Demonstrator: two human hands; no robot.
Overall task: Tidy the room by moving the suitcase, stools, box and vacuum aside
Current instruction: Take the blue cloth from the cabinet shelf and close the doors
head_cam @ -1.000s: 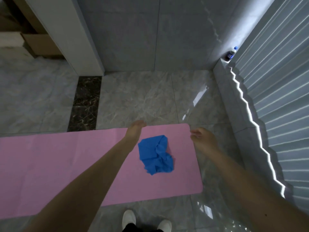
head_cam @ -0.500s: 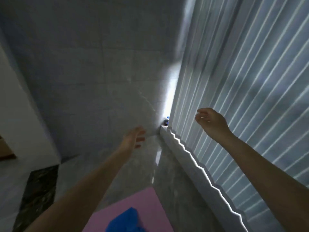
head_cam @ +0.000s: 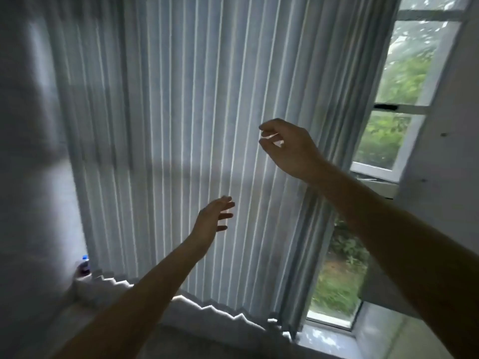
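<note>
No suitcase, stool, box or vacuum shows in the head view. My left hand [head_cam: 213, 216] is raised in front of the vertical blinds [head_cam: 181, 125] with its fingers spread and relaxed, holding nothing. My right hand [head_cam: 287, 147] is higher and to the right, fingers loosely curled with thumb and fingertips close together, nothing visible between them. Both hands are in the air before the blinds; I cannot tell whether either touches a slat.
Grey vertical blinds cover most of a tall window [head_cam: 388, 120], bare at the right with greenery outside. A low ledge [head_cam: 207, 317] runs under the blinds. A small bottle with a blue cap [head_cam: 83, 266] stands at the ledge's left end by the wall.
The view has swung up from the floor, pink mat and blue cloth to the blinds and window. Both hands have risen from the mat's edge into the air.
</note>
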